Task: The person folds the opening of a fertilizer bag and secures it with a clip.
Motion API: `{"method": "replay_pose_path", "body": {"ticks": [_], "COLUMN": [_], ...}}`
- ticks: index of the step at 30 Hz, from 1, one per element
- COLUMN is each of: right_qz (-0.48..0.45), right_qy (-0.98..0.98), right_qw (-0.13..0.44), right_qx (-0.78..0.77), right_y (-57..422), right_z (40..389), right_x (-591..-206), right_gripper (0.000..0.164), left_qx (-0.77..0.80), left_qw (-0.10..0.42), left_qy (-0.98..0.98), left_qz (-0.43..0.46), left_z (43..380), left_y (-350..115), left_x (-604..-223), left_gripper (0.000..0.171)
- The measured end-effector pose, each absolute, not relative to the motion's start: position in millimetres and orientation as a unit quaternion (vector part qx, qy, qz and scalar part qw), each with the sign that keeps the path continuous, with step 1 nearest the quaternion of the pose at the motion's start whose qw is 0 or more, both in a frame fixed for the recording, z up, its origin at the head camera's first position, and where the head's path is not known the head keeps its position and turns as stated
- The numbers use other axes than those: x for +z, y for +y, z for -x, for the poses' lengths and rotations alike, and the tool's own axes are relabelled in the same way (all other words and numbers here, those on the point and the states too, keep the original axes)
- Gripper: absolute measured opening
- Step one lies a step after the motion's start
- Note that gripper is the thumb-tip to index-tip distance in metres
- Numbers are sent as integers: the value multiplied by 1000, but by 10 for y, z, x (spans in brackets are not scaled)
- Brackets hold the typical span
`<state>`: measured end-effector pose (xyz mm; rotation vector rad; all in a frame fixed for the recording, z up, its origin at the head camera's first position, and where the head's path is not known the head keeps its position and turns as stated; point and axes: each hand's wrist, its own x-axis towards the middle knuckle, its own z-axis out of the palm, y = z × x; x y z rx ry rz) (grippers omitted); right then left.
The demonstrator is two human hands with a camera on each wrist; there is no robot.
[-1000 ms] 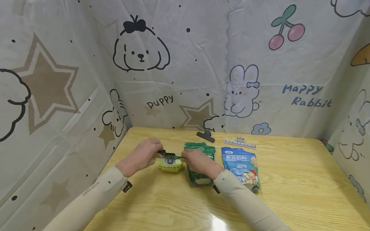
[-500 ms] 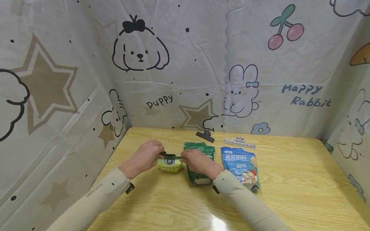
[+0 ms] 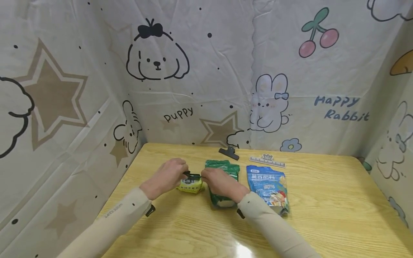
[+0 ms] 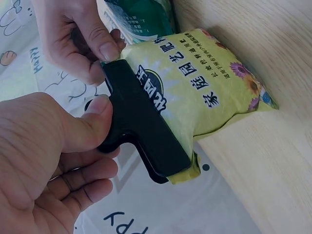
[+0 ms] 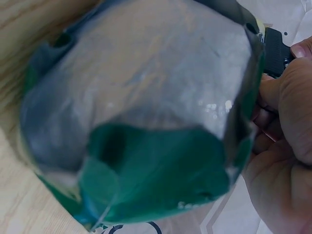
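Note:
A small yellow fertilizer bag (image 3: 190, 188) stands on the table, its folded top under a black bag clip (image 4: 141, 117). With thumb and fingers, my left hand (image 3: 167, 176) pinches the clip's handle; the clip's long jaw lies across the bag's top. At the clip's other end, my right hand (image 3: 222, 182) pinches the top corner of the same bag, as the left wrist view shows. Right beside it, partly behind my right hand, is a green bag (image 3: 223, 165). Its silvery base (image 5: 161, 73) fills much of the right wrist view.
To the right of the green bag lies a blue fertilizer bag (image 3: 267, 186). Behind the bags are another black clip (image 3: 229, 153) and a piano-key patterned clip (image 3: 267, 160). A printed cloth (image 3: 219, 71) hangs along the back and sides of the wooden table (image 3: 329, 200).
My left hand and the black clip have shifted right along the yellow bag's top, closer to my right hand. The right hand keeps its place at the corner.

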<state>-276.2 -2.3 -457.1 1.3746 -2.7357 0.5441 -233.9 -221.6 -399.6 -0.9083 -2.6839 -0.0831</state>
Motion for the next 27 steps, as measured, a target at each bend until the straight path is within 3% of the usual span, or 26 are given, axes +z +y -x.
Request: {"method": "replay_pose_path", "body": {"ticks": [15,27], "right_qz": [-440,-433], "right_qy": [-879,-880], "right_qw": [18,15], "right_qx": [183,193], "right_y": [17,48], "right_z": [2801,2807], "right_x": [-4596,-4573], "right_gripper": [15,15], "left_qx": [1,-111], "left_qw": [140,87], "left_qy": [-949,-964], "left_qz": [284,225], "left_z": [2350,2369], "left_y": [-2129,-2245], "left_x": [-4000,-4176], "left_gripper": [15,48]}}
